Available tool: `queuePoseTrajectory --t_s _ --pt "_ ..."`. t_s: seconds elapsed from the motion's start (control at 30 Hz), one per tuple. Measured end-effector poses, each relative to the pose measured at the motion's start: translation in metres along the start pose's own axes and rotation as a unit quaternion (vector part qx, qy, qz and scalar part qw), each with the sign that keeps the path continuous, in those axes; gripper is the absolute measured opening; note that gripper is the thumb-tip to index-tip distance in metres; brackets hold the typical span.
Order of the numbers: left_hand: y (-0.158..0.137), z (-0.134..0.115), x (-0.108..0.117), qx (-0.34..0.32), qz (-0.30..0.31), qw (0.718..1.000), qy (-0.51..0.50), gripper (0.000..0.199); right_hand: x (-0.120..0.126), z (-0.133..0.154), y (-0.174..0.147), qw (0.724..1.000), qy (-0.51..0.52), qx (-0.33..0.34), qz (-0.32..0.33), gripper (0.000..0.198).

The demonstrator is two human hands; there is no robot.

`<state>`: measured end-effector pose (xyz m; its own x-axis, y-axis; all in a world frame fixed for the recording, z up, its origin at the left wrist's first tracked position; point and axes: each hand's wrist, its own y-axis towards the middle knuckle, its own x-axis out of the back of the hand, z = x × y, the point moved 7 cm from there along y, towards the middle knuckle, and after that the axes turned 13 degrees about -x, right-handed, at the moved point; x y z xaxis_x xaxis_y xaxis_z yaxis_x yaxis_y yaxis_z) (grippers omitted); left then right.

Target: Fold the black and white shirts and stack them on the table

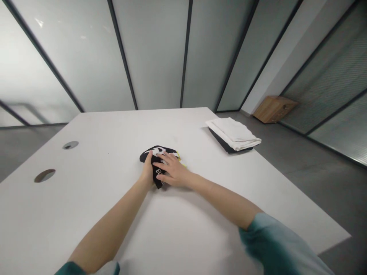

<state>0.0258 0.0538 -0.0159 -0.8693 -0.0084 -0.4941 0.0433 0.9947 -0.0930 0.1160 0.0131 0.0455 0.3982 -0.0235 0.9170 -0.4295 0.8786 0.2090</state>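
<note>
A dark bundle of black printed cloth (159,149), with white patterns, white letters and some yellow at its right edge, lies bunched on the white table. At its left side, my left hand (147,170) grips the cloth with the thumb on top; its other fingers are mostly hidden. My right hand (175,173) rests on top of the cloth from the right, palm down and fingers spread apart. Both hands cover part of the cloth, so its exact kind cannot be made out.
The white table (100,206) has two round holes, the nearer hole (45,175) and the farther hole (70,145), on its left. Folded white cloth (233,131) lies over black cloth (222,143) at the right edge. A wooden cabinet (272,109) stands beyond, beside frosted glass panels.
</note>
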Motion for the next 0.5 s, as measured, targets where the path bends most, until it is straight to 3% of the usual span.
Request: queuePoseTrajectory --t_s 0.13,0.27,0.4,0.5 --pt "0.002 -0.015 0.014 -0.040 -0.079 0.996 -0.008 0.049 -0.017 0.017 0.008 0.999 0.019 -0.017 -0.020 0.072" --pt "0.003 -0.020 0.007 -0.044 -0.049 0.997 -0.040 0.057 -0.018 -0.002 0.014 0.987 0.098 -0.090 -0.086 0.088" --pt "0.000 -0.018 -0.005 -0.019 0.001 0.998 -0.055 0.056 -0.012 -0.036 0.014 0.934 0.188 -0.230 -0.196 0.086" --pt "0.000 -0.015 -0.001 -0.001 0.004 1.000 -0.013 0.051 -0.022 -0.057 0.013 0.885 0.288 -0.323 -0.171 0.077"
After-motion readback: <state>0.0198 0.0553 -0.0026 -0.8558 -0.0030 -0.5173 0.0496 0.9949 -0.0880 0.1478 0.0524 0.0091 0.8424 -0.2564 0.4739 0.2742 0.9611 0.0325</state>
